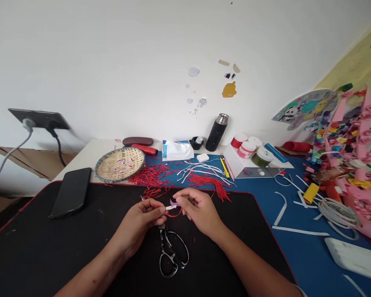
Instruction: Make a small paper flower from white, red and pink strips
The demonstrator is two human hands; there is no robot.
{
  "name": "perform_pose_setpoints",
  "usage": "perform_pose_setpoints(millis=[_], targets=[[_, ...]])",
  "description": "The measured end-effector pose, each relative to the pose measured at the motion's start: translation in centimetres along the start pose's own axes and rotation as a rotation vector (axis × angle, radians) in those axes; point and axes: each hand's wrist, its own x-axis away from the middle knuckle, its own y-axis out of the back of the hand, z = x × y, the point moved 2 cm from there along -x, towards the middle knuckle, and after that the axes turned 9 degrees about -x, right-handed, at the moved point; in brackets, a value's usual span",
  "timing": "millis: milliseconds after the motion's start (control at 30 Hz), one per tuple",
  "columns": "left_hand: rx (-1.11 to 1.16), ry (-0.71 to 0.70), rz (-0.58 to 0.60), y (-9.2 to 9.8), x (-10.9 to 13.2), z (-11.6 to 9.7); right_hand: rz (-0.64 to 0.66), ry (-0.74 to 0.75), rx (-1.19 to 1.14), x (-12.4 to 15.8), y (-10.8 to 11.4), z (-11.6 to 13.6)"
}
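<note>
Above the black mat point(89, 239), my left hand point(144, 216) pinches a small white strip point(171, 207) together with red cord point(173, 215). The cord curves in a loop below the strip toward my right hand point(198, 208). Between the thumb and fingers of that hand is a thin, purplish piece point(174, 203), too small to name. Both hands are close together, their fingertips almost meeting. Just below them lie scissors point(170, 255) with black-and-silver handles; the blades are partly hidden behind my left hand.
A woven basket point(100, 167) with small red-and-white pieces stands behind the mat. Cut red cords point(210, 185) and white cords point(200, 167) lie beside it. A phone point(71, 193) rests left; a black flask point(216, 134), paint jars point(246, 149) and paper flowers point(367, 136) stand toward the right.
</note>
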Motion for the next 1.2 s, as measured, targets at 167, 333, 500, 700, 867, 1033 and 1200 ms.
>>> perform_pose_setpoints(millis=[167, 333, 500, 700, 867, 1033, 1200], targets=[[0.150, 0.029, -0.089, 0.2, 0.1, -0.2, -0.110, 0.149, 0.252, 0.5, 1.1, -0.1], [0.190, 0.027, -0.153, 0.1, 0.3, -0.3, 0.027, 0.175, 0.362, 1.0, 0.2, -0.1], [0.186, 0.020, -0.171, 0.0, 0.3, -0.1, 0.140, 0.316, 0.530, 1.3, -0.5, -0.4], [0.138, -0.044, -0.101, -0.1, 0.0, 0.5, 0.233, 0.443, 0.654, 1.9, -1.0, -0.5], [0.066, -0.108, -0.065, -0.5, 0.4, 0.4, 0.283, 0.473, 0.716, 2.1, -1.3, -1.0], [-0.029, -0.147, -0.048, -0.6, 0.4, 0.4, 0.234, 0.488, 0.649, 1.9, -1.2, -0.8], [-0.180, -0.185, -0.035, -0.2, 0.1, 0.7, 0.216, 0.508, 0.610, 1.9, -1.1, -0.7]])
